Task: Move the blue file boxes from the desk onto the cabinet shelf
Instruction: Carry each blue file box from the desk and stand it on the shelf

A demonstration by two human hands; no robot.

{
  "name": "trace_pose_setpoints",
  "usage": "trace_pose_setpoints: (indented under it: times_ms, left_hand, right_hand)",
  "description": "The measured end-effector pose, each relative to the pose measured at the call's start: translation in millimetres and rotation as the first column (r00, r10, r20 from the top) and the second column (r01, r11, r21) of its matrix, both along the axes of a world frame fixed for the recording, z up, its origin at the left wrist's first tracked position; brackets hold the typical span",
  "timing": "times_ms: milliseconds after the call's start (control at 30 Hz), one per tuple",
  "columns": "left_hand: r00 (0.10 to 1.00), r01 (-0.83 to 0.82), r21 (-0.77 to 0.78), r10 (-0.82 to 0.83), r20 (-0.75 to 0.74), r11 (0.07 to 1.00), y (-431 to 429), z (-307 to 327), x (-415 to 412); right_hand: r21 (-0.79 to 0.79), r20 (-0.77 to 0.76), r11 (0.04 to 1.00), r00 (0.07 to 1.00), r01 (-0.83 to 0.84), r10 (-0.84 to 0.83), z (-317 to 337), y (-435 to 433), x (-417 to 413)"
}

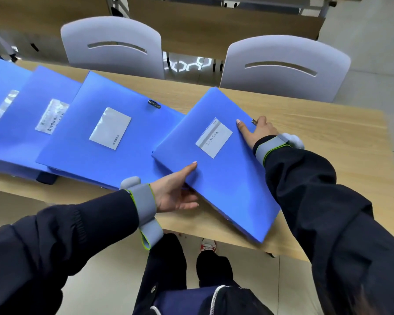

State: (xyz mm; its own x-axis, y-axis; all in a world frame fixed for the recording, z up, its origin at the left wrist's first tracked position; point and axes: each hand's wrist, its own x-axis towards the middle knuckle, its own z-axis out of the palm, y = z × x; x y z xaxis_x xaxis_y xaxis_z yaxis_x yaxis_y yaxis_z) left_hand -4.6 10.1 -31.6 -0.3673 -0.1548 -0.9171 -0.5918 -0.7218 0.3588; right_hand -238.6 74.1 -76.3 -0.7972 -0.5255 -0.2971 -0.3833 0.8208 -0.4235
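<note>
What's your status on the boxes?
Left hand, right hand grip rightmost box. It overlaps next box on desk. Nothing blocking.

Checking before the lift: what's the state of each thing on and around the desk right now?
Right file box: closed, tilted, held at two edges, near corner past the desk edge.
Left hand: thumb on top, fingers under the box's left edge.
Right hand: grips the far right corner.
Three other file boxes: closed, overlapped in a row, labels up.
Desk: bears all four boxes.
Two chairs: unoccupied.

Head-worn wide-angle view, facing forward and down; close above the desk point(316, 133)
</note>
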Motion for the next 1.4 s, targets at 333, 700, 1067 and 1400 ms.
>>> trace_pose_setpoints:
  times_ms: [333, 700, 1067, 1400]
  left_hand:
    - [0.998, -0.014, -0.249, 0.029, 0.058, 0.968, -14.0, -15.7, -10.3]
    - [0.994, -0.114, -0.318, 0.106, -0.042, 0.941, -1.4, -15.3, -31.8]
    - [0.939, 0.062, -0.537, -0.231, -0.253, 0.841, -30.9, 21.5, -68.7]
    - [0.673, 0.137, -0.590, -0.512, -0.534, 0.795, -39.8, 91.3, -143.8]
  right_hand:
    - [0.222, -0.035, 0.973, 0.998, 0.058, -0.052, -13.2, 39.7, -6.5]
    - [0.084, 0.213, 0.943, 0.918, 0.323, -0.333, -37.1, 58.6, 26.5]
    - [-0.105, 0.610, 0.723, 0.618, 0.683, -0.496, 19.0, 91.7, -0.3]
    - [-0.325, 0.625, 0.365, 0.488, 0.872, -0.609, 100.5, 127.5, 4.4]
